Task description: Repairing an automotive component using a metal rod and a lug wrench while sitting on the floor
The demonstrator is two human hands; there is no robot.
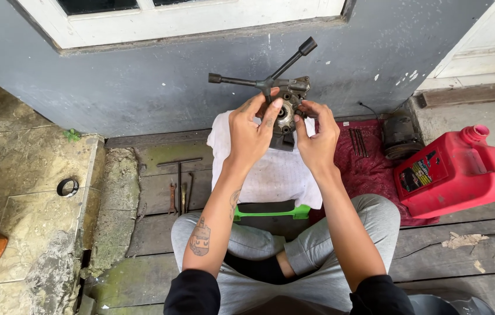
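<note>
Part: metal hub [285,116] with three-armed wrench [265,81] on it — above white cloth [271,172].
Left hand [250,131]: fingers curled, gripping hub.
Right hand [317,137]: fingertips pinching rim.
Handling: likely heavy, rigid, greasy — best grasped by body.

Black sleeves are worn pushed up above the elbows. Grey trousers are worn. Tattoos are seen on the left forearm [209,224].
</note>
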